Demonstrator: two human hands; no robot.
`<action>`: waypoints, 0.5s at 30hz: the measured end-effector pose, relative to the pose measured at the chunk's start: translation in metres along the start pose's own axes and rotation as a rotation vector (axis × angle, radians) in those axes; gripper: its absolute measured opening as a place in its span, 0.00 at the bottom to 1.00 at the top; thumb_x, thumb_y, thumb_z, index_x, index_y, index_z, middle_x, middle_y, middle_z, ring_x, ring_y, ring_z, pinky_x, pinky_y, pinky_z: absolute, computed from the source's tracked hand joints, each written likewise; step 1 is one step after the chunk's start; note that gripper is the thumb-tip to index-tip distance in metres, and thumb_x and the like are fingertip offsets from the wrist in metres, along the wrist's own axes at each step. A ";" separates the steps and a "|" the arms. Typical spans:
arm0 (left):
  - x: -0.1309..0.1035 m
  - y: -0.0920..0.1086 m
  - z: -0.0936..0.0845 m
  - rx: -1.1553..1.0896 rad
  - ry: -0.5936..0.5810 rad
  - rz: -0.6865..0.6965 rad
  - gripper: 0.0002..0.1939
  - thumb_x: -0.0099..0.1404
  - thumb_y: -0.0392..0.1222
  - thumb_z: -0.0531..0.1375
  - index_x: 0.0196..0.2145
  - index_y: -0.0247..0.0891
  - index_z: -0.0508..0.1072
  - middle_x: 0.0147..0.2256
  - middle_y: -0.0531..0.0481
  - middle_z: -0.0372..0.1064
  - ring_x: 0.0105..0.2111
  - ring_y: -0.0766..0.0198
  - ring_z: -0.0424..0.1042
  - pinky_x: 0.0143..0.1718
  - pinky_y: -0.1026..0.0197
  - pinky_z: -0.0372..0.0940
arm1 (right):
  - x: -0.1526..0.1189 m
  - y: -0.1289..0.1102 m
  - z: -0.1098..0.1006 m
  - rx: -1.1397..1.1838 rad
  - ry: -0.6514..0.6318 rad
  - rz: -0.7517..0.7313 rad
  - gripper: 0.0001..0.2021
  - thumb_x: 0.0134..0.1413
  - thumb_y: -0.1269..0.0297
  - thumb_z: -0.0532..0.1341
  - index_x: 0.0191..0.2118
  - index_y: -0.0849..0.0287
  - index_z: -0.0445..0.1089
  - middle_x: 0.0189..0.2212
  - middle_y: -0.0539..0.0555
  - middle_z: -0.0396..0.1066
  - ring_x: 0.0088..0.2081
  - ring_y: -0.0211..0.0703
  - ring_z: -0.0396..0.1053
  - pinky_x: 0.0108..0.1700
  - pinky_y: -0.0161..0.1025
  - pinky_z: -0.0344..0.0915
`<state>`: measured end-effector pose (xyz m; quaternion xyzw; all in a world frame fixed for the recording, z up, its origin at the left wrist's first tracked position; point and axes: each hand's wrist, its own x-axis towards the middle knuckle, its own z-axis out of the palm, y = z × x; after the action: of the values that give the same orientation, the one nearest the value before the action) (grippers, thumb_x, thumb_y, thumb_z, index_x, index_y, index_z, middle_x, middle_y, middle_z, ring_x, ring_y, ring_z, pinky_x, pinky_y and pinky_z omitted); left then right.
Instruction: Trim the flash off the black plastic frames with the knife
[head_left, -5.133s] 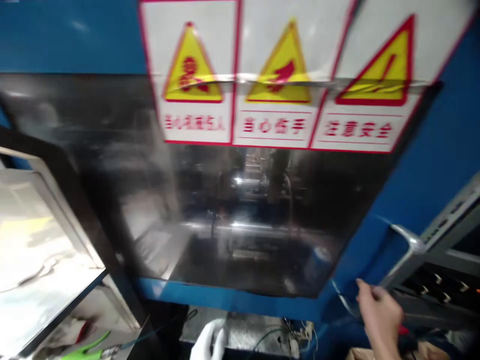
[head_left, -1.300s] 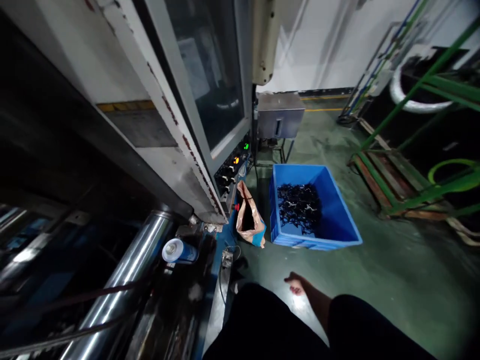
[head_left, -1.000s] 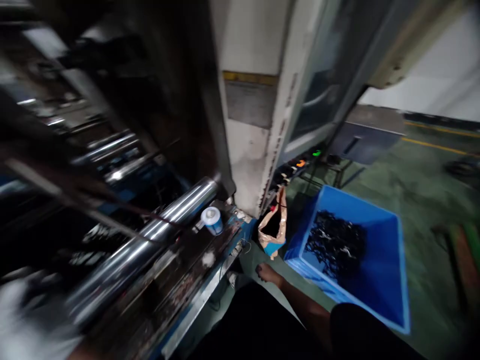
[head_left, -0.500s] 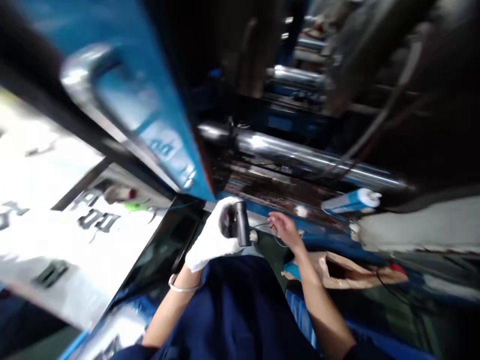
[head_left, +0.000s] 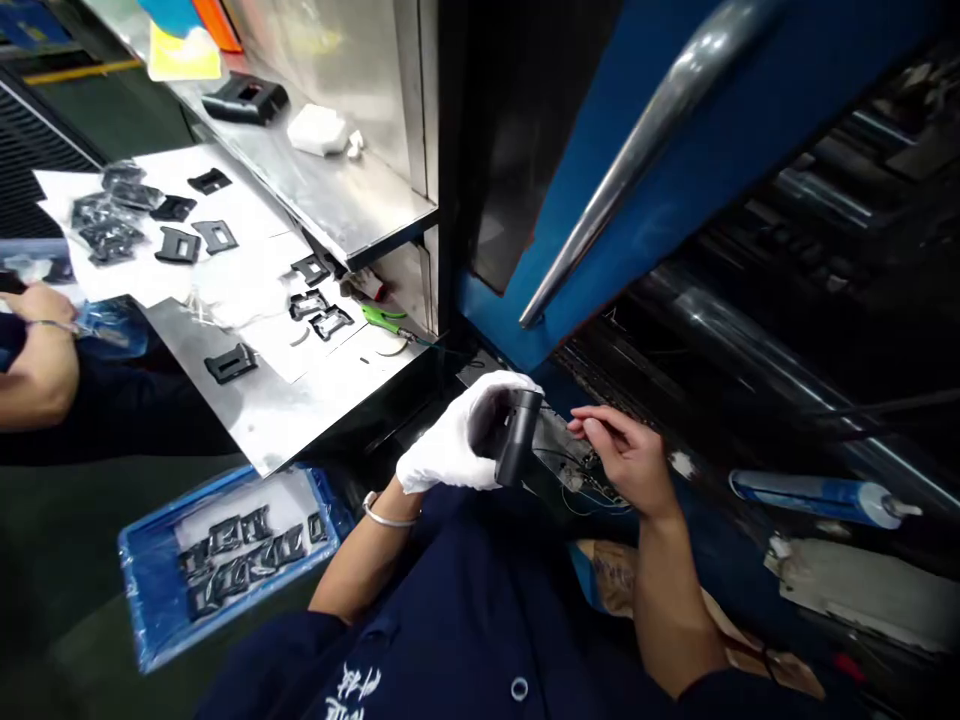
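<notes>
My left hand point(head_left: 457, 440), in a white glove, is wrapped around a black plastic part point(head_left: 519, 440) in front of my chest. The part is a hollow, frame-like piece, and the glove hides much of it. My right hand point(head_left: 626, 455) is bare and hovers just right of the part, not touching it. Its fingers are loosely bent and a little apart, with nothing visible in them. Thin wires point(head_left: 581, 480) show behind and below its fingertips.
On the left, a worktable point(head_left: 247, 420) carries several black frames and green-handled nippers point(head_left: 382, 318). Below is a blue crate point(head_left: 131, 600) of black parts. A co-worker's arm point(head_left: 45, 370) reaches in at far left. A blue machine door with a metal handle point(head_left: 622, 180) stands ahead; a tube point(head_left: 810, 495) lies right.
My view has swung left, bringing the worktable, crate and co-worker's arm into sight. The black part stays in my left hand. My right hand remains close beside it.
</notes>
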<state>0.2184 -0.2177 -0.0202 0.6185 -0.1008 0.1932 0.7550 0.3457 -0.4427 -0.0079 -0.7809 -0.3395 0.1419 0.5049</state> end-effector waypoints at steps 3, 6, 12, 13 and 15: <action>0.007 0.004 -0.002 0.076 -0.063 0.009 0.39 0.49 0.50 0.74 0.57 0.41 0.70 0.56 0.41 0.67 0.57 0.43 0.69 0.63 0.41 0.64 | -0.008 -0.022 0.000 -0.043 0.066 -0.108 0.08 0.66 0.63 0.62 0.46 0.55 0.78 0.38 0.53 0.78 0.39 0.44 0.78 0.42 0.41 0.77; 0.018 0.006 0.000 0.170 -0.098 0.032 0.37 0.51 0.45 0.73 0.58 0.41 0.69 0.57 0.41 0.66 0.59 0.43 0.68 0.63 0.43 0.65 | -0.013 -0.049 0.005 -0.078 0.133 -0.223 0.10 0.63 0.65 0.64 0.49 0.52 0.78 0.38 0.53 0.78 0.38 0.45 0.77 0.42 0.43 0.76; 0.035 0.001 0.007 0.263 -0.126 0.112 0.36 0.52 0.41 0.73 0.57 0.42 0.68 0.57 0.41 0.66 0.59 0.44 0.67 0.63 0.42 0.65 | -0.019 -0.075 0.019 -0.018 0.196 -0.182 0.12 0.62 0.65 0.65 0.51 0.53 0.75 0.40 0.54 0.75 0.40 0.46 0.75 0.43 0.44 0.76; 0.037 0.000 0.008 0.274 -0.126 0.125 0.36 0.51 0.42 0.74 0.57 0.42 0.68 0.57 0.41 0.66 0.59 0.44 0.67 0.63 0.42 0.65 | -0.019 -0.076 0.020 0.009 0.199 -0.160 0.11 0.62 0.65 0.65 0.50 0.53 0.75 0.40 0.54 0.75 0.40 0.46 0.75 0.43 0.43 0.76; 0.040 -0.002 0.010 0.289 -0.134 0.140 0.36 0.51 0.43 0.74 0.57 0.42 0.68 0.57 0.41 0.66 0.60 0.43 0.67 0.62 0.41 0.66 | -0.017 -0.076 0.021 0.084 0.199 -0.117 0.11 0.62 0.64 0.65 0.50 0.54 0.73 0.40 0.54 0.75 0.40 0.45 0.76 0.42 0.42 0.77</action>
<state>0.2558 -0.2210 -0.0041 0.7236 -0.1651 0.2162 0.6343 0.2921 -0.4196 0.0481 -0.7481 -0.3266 0.0481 0.5756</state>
